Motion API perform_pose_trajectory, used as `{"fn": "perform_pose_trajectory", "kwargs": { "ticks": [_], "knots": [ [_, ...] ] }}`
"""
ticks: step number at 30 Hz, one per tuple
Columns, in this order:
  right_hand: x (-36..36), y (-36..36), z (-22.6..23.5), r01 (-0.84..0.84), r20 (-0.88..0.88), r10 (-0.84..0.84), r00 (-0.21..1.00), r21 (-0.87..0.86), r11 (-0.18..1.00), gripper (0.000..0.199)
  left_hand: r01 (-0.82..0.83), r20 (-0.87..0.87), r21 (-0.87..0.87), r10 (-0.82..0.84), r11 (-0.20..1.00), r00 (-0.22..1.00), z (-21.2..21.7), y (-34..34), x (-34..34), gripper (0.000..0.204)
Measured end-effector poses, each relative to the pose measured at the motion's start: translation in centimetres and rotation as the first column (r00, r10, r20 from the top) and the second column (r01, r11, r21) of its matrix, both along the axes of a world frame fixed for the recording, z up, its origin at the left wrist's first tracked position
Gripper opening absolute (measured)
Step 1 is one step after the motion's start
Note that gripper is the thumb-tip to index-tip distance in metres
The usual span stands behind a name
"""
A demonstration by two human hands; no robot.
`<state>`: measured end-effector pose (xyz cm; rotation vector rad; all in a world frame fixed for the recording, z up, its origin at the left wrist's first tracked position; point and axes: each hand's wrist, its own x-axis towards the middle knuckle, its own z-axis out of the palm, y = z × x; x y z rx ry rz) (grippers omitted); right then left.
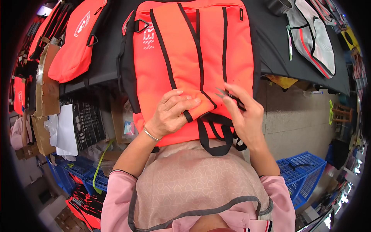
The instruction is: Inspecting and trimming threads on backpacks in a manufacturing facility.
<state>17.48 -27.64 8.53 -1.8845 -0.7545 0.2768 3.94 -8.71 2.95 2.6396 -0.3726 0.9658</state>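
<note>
A bright orange-red backpack [240,50] with black sides lies on the black-covered table, its lower end close against my apron. My left hand [168,115] is closed on the end of a padded shoulder strap [176,42] with black edging, lifting it off the bag. In my right hand [247,118] are small dark-handled thread snips [236,101]. Their pointed blades are parted slightly and sit just right of the strap end, beside a black-edged seam. Below the hands, a black webbing loop [216,150] hangs over the near edge of the bag.
Another orange-red bag [73,50] lies at the far left. A grey bag piece [313,42], a toothbrush-like tool [290,43] and a dark cup [279,6] are at the far right. Cardboard [47,77] stands by the left table edge; blue crates [303,172] flank me.
</note>
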Motion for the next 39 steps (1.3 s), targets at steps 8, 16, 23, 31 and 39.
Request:
{"fn": "perform_pose_trajectory", "kwargs": {
  "ticks": [8, 16, 23, 31, 39],
  "knots": [
    [-1.6, -2.5, -0.6, -0.026, 0.515, 0.072, 0.854, -0.097, 0.995, 0.028, -0.011, 0.008, -0.030, 0.012, 0.999, 1.000, -0.7, -0.3, 0.3, 0.008],
    [-1.5, -2.2, -0.8, -0.043, 0.588, 0.129, 0.798, -0.158, 0.986, 0.027, -0.012, -0.001, -0.040, 0.012, 0.999, 1.000, -1.1, -0.3, 0.3, 0.009],
    [-1.3, -2.1, -0.9, -0.043, 0.604, 0.142, 0.784, -0.176, 0.983, 0.028, -0.017, 0.003, -0.050, 0.017, 0.999, 1.000, -1.3, -0.4, 0.3, 0.006],
    [-1.4, -2.1, -0.9, -0.049, 0.625, 0.161, 0.764, -0.193, 0.980, 0.029, -0.036, -0.055, -0.007, 0.035, 0.999, 0.998, -0.9, -0.1, 0.1, 0.027],
    [-1.5, -2.3, -1.6, -0.131, 0.146, 0.139, 0.980, -0.060, 0.990, 0.022, -0.088, -0.049, -0.108, 0.083, 0.990, 0.995, -0.5, -0.9, 0.5, 0.018]
  ]
}}
